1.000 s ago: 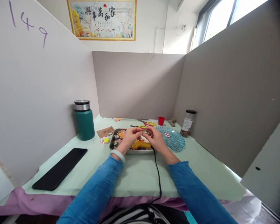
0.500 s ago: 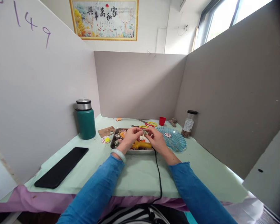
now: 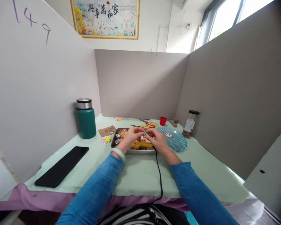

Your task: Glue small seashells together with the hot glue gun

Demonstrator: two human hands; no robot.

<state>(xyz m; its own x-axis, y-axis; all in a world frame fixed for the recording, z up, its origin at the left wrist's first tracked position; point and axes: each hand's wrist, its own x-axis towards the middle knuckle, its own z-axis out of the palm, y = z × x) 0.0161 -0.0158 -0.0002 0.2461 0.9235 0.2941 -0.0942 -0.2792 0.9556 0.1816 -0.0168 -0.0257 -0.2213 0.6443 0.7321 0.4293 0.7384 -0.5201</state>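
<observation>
Above a metal tray [image 3: 140, 152] of shells and small coloured pieces, my left hand [image 3: 132, 136] and my right hand [image 3: 158, 140] are close together. Their fingertips pinch a small shiny, pale greenish piece [image 3: 145, 133], too small and too covered to name exactly. A pale bangle circles my left wrist. Below my fingers, a yellow glue gun [image 3: 142, 145] lies in the tray. Its black cord [image 3: 159, 175] runs over the table's front edge. My hands hide part of the tray's contents.
A blue scalloped plate [image 3: 175, 145] bears a small patterned piece. Behind the tray lie scissors [image 3: 145, 126] and a red cup [image 3: 163, 121]. At left are a green bottle [image 3: 86, 123], a phone [image 3: 62, 166] and a brown card [image 3: 107, 131]; at right, a jar [image 3: 189, 125]. Partitions surround the table.
The whole view has shifted slightly. My hands stay over the tray, still pinching the small piece, with only slight finger movement.
</observation>
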